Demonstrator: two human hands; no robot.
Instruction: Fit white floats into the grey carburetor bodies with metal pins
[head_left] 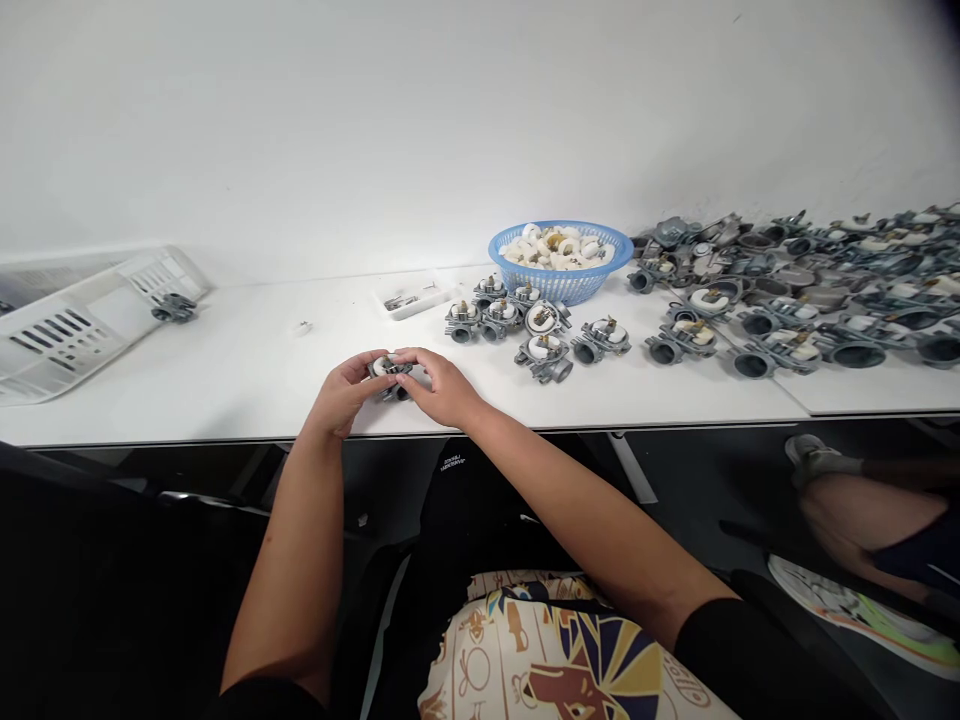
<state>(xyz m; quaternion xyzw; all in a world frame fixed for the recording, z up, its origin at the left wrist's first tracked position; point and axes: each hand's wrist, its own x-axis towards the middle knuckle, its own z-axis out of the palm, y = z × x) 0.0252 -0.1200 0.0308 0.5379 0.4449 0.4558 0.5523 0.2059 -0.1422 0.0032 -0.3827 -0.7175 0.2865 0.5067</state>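
Observation:
Both my hands meet near the front edge of the white table (225, 390), around one small grey metal part with a white insert (389, 371). My left hand (343, 393) grips its left side with curled fingers. My right hand (441, 386) covers its right side, fingers bent over the top. Most of the part is hidden between them. A cluster of several similar grey parts (525, 325) lies just beyond my right hand.
A blue basket (561, 283) of white pieces stands at the back. A large heap of grey parts (810, 290) fills the right side. A small white tray (415, 298) sits mid-table. A white crate (75, 320) holds one grey part at left. Another person's leg (862, 510) shows at right.

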